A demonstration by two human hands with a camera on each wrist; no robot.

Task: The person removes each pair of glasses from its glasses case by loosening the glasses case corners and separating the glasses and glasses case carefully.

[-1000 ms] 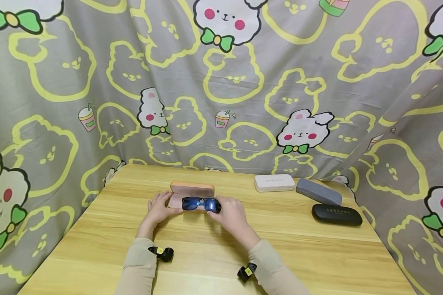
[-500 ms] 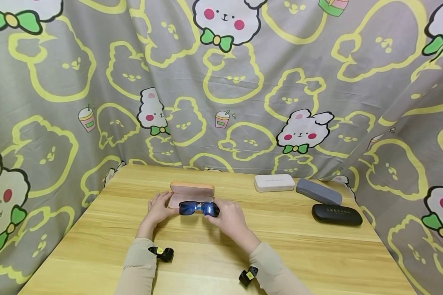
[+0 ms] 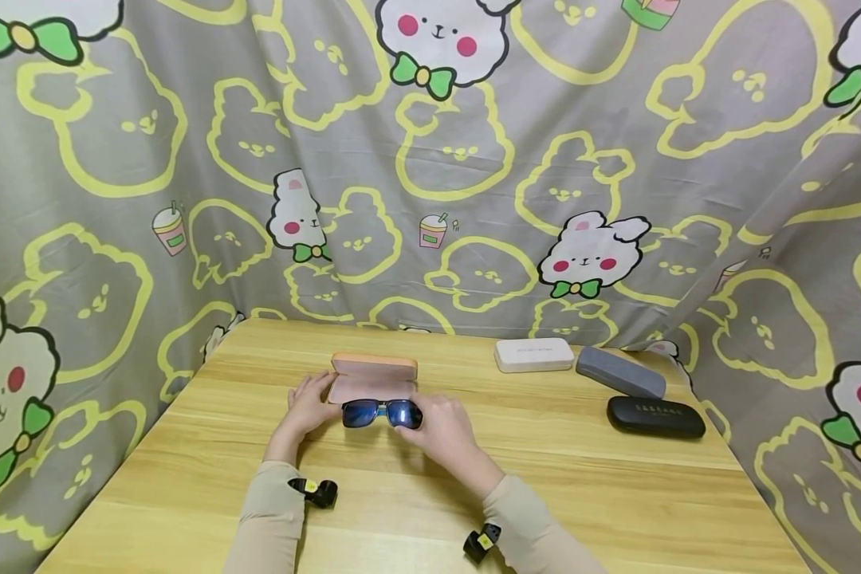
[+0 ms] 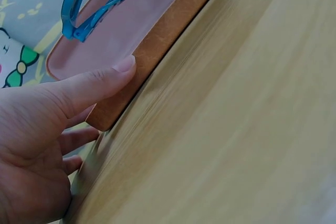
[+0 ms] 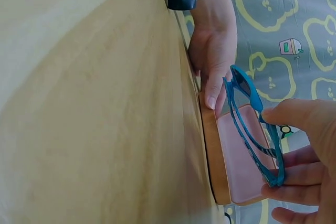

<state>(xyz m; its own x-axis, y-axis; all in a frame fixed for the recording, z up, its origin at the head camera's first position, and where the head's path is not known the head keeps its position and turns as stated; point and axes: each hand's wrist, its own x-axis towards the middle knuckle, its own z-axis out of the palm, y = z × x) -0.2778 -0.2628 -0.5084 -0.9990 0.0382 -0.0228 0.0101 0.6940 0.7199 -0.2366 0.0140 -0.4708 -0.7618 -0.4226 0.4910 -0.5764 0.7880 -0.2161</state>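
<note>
Blue-framed sunglasses [image 3: 362,413] with dark blue lenses hang in front of the glasses case [image 3: 373,370], pinched at their right end by my right hand [image 3: 443,430]. In the right wrist view, the thumb and fingers grip the sunglasses [image 5: 255,98] by the frame, with the temples folded in. The case lies with its lid up, orange-brown outside and pink inside. My left hand [image 3: 308,408] holds the case's left end. In the left wrist view its thumb lies on the brown front wall of the case [image 4: 157,38], fingers around the corner; some fingertips are hidden.
At the back right of the wooden table [image 3: 387,510] lie a white glasses case [image 3: 533,355], a grey-blue case [image 3: 620,373] and a black case [image 3: 655,418], all with lids down. A patterned grey curtain [image 3: 466,175] surrounds the table's back and sides.
My right hand has drawn the sunglasses from over the case's bottom half towards me and slightly left, so more of the pink inside shows. The left hand and the case stay put.
</note>
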